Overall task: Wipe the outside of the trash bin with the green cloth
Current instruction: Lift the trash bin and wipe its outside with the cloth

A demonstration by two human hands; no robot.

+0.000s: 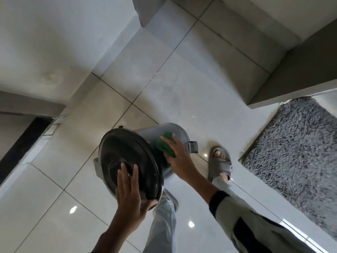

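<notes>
A grey pedal trash bin with a round black lid stands tilted on the tiled floor, lid towards me. My left hand lies on the lid, fingers spread over its top and thumb hooked around its near rim. My right hand presses a green cloth flat against the bin's grey side, just right of the lid. Most of the cloth is covered by my palm. The bin's foot pedal sticks out to the right.
My right foot in a grey sandal stands just right of the bin, my left leg below it. A shaggy grey mat lies at the right. Walls and a step border the glossy floor tiles.
</notes>
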